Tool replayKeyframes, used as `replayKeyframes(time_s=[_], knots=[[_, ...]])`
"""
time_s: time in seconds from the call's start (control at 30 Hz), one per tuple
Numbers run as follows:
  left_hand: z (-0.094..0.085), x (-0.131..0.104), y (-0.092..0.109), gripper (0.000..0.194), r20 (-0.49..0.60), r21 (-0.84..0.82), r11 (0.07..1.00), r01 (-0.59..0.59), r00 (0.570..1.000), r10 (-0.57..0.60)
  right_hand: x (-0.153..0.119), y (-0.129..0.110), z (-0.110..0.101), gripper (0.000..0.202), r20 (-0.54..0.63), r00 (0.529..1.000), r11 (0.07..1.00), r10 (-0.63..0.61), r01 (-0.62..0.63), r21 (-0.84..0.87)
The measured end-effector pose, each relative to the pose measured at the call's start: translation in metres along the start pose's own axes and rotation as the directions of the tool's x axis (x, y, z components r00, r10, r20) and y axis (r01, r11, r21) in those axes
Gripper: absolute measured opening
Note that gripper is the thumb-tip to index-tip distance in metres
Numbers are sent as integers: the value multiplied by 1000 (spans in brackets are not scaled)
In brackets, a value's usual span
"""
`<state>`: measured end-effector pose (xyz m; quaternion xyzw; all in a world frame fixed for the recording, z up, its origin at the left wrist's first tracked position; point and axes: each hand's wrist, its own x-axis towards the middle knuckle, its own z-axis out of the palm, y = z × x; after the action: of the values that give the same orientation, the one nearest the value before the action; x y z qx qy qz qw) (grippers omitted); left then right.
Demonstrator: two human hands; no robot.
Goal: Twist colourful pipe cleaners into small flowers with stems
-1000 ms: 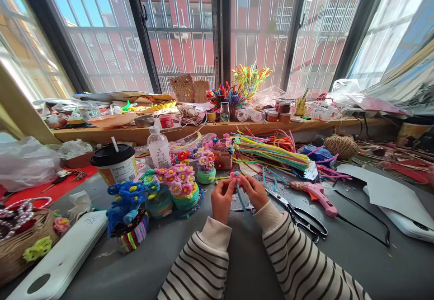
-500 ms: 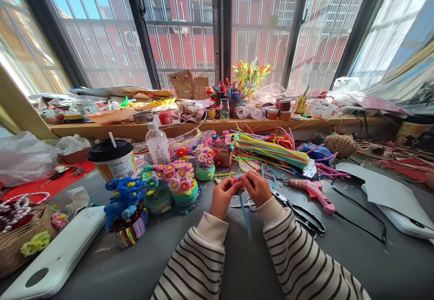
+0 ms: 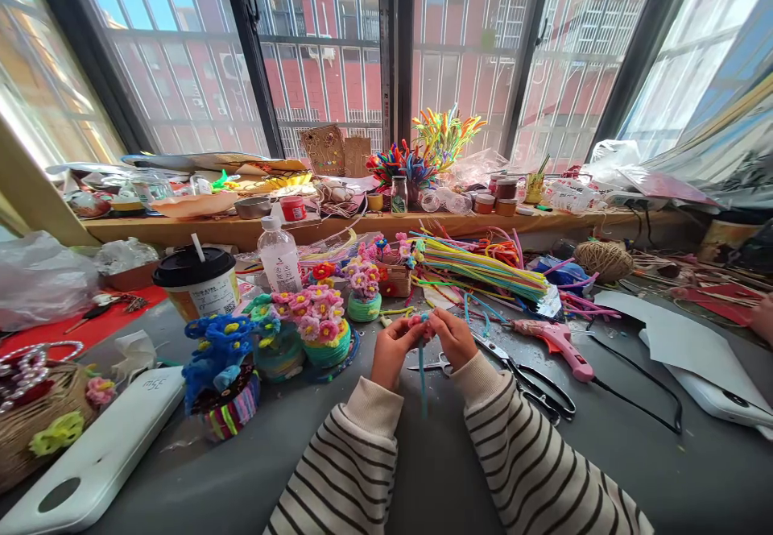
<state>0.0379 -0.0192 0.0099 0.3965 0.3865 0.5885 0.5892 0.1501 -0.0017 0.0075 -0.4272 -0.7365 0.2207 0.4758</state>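
Observation:
My left hand [image 3: 391, 351] and my right hand [image 3: 454, 338] meet above the grey table, fingers pinched together. Between the fingertips sits a small pink fuzzy flower [image 3: 420, 322], partly covered by them. My left hand grips its left side and my right hand its right side. From it a light blue pipe cleaner [image 3: 422, 382] hangs straight down. Small scissors [image 3: 440, 365] lie on the table behind the hands. Just right of them are large black-handled scissors [image 3: 540, 386] and a pink glue gun [image 3: 561, 343].
Pipe-cleaner flower pots [image 3: 326, 346] and a blue one [image 3: 221, 358] stand left, near a lidded cup [image 3: 199, 285] and a bottle [image 3: 279, 257]. Pipe-cleaner bundles [image 3: 489, 265] lie behind. Another person's hand [image 3: 763, 317] shows at the right edge.
The hanging blue pipe cleaner has swung left and now hangs more vertically. Both hands have shifted slightly left, still pinched on the flower.

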Motion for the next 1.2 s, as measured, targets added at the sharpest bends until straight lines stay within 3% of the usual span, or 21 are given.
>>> replayKeyframes(time_s=[0.13, 0.37, 0.43, 0.6, 0.7, 0.77, 0.97, 1.2], knots=[[-4, 1, 1, 21, 108, 60, 995, 78, 991, -85, 4, 3, -15, 32, 98, 992, 992, -77, 86, -91], [-6, 0, 2, 16, 151, 141, 982, 126, 978, -147, 7, 7, -23, 34, 268, 956, 980, -117, 155, -125], [-6, 0, 2, 17, 129, 140, 984, 111, 983, -129, 6, 7, -20, 35, 243, 963, 979, -117, 153, -137], [-4, 1, -2, 24, 12, 118, 993, 7, 1000, -8, 0, 6, -1, 35, 1, 999, 990, -47, 46, -135], [-3, 1, -4, 26, -17, 125, 991, -45, 999, 48, -2, 4, 5, 35, -77, 997, 994, -7, -1, -113], [-3, 1, -2, 27, -4, 146, 987, -62, 998, 63, -2, 3, 3, 36, -55, 998, 994, -5, -1, -110], [-11, 3, 4, 23, 46, 344, 921, -185, 983, 180, 3, 2, -13, 37, 151, 986, 988, -67, 86, -128], [-10, 0, 5, 19, 21, 435, 866, -247, 964, 265, 0, 4, -6, 39, 124, 987, 973, -98, 121, -196]])
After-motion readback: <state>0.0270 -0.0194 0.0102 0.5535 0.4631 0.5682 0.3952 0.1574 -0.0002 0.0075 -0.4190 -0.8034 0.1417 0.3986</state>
